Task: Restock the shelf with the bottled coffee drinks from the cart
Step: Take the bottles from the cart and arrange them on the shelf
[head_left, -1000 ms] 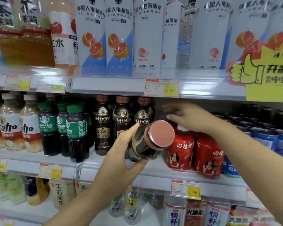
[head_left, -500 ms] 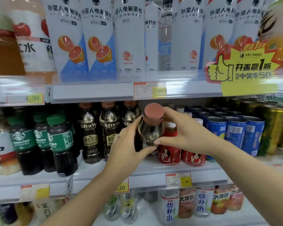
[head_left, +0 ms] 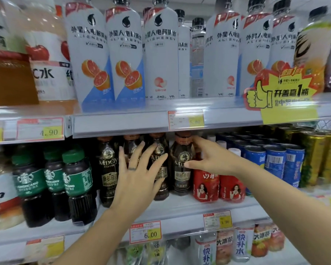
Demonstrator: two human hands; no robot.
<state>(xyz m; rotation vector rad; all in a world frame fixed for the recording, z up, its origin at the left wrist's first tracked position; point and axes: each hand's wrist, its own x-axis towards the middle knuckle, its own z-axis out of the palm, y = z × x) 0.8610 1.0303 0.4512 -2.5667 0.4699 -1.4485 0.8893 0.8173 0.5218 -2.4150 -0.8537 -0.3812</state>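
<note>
One coffee bottle point(head_left: 182, 179) now shelved, left hand point(head_left: 136, 178) spread open, right hand point(head_left: 210, 159) seemingly gripping it.

4 dark coffee bottles point(head_left: 181, 175), upright, rowed on shelf point(head_left: 180, 209)

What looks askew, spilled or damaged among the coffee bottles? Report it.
Nothing stands out. The MDOY coffee bottles stand upright side by side, the rightmost bottle held by the right hand; no spill or damage shows.
</note>
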